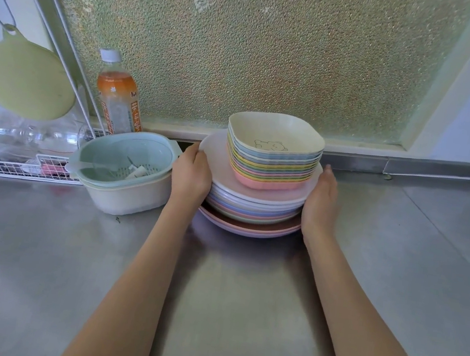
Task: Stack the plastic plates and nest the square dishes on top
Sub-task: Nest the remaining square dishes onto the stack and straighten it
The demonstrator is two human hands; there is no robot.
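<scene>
Steel counter (pixel 398 263): grey, brushed metal, fills the lower half of the frame and bears everything else.
Plates (pixel 253 208): round plastic ones in pastel pink, lilac, blue and white, piled in one stack at the centre of the frame, close to the back wall.
Square dishes (pixel 274 153): nested in a tall pile on the top plate, right of that plate's middle; cream on top with a small bear drawing inside, then blue, yellow, green and pink rims below.
Left hand (pixel 191 177): pressed against the left edge of the plate stack, thumb over the rim of the top plate, fingers curled behind and out of sight.
Right hand (pixel 320 202): laid flat against the right edge of the stack, fingers pointing up and away, palm touching the plate rims.
Grip: both hands clasp the plates between them, the stack resting on the counter.
Strainer bowl (pixel 125 170): pale green basket inside a white tub, just left of the left hand.
Bottle (pixel 117 99): orange drink, white cap, upright behind the strainer bowl.
Wire rack (pixel 15 169): white, at the left edge of the frame.
Window (pixel 248 42): pebbled glass, fills the upper centre.
</scene>
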